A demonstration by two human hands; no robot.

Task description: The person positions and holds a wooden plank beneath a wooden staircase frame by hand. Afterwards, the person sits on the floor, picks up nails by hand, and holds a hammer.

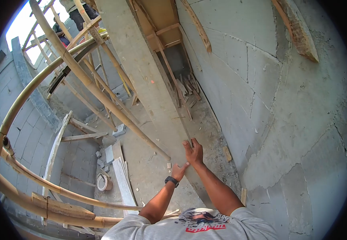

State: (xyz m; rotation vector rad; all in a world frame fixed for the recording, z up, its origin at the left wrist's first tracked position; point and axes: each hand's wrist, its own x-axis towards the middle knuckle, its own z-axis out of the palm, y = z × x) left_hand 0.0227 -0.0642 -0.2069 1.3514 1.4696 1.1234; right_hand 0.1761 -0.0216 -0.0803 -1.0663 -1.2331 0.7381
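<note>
A long grey concrete column or beam (145,68) runs from the top of the view down to the person's chest. My right hand (193,152) is at its right edge, with a thin dark edge or line by the fingertips; the fingers look curled. Just below and to the left, my left hand (178,171), with a black watch on the wrist, lies against the column's surface, its thumb side near my right wrist. Whether either hand holds a small object is hidden.
Bamboo poles (97,92) form scaffolding at the left. A block wall (237,80) rises at the right. Below are a bucket (104,182), boards (123,180) and rubble on the floor. Another person (76,14) stands at the upper left.
</note>
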